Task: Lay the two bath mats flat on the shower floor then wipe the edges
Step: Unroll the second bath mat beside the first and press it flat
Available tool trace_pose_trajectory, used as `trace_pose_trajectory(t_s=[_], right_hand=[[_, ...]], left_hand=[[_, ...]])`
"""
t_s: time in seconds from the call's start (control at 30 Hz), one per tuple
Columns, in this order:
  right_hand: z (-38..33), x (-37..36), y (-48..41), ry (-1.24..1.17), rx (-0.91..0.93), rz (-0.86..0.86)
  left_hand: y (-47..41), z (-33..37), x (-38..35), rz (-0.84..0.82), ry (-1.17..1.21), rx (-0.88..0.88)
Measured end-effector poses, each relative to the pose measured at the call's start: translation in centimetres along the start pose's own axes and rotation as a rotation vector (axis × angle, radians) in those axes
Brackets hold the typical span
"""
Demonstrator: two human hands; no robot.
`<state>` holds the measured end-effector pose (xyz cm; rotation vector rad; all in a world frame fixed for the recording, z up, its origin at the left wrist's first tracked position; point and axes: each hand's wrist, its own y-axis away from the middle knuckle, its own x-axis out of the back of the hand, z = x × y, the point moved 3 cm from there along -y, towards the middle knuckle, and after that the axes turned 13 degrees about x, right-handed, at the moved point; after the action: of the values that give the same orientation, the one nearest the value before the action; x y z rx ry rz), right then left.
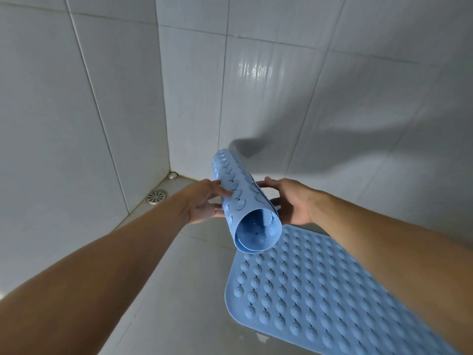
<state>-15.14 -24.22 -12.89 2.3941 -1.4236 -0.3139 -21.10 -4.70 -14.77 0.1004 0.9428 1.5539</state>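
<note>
Tiled shower floor (179, 290), flat mat (320, 290) at right; rolled mat (243, 198) aloft, left grip (204, 203) and right grip (294, 203) curled round it, long axis toward corner (169, 167).

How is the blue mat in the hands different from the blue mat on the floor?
The rolled mat is curled into a tube; the flat mat is spread out. The rolled mat is up in the air, gripped by the left hand and right hand; the flat mat lies on the shower floor with no hand on it. Both are the same light blue and covered in round bumps.
</note>
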Motion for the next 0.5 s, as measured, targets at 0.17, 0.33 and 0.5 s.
trace_pose_trajectory(t_s=[0.17,0.33,0.5], right_hand=[[1.7,3.9,3.6,0.023,0.026,-0.002],[2.5,7.9,8.4,-0.048,0.041,-0.084],[3.7,11.2,14.1,-0.047,0.058,-0.231]], left_hand=[[0.6,-3.0,-4.7,-0.011,-0.100,0.025],[3.6,-5.7,-9.6,0.003,-0.217,0.016],[6.8,-10.2,-13.9,0.011,-0.209,0.004]])
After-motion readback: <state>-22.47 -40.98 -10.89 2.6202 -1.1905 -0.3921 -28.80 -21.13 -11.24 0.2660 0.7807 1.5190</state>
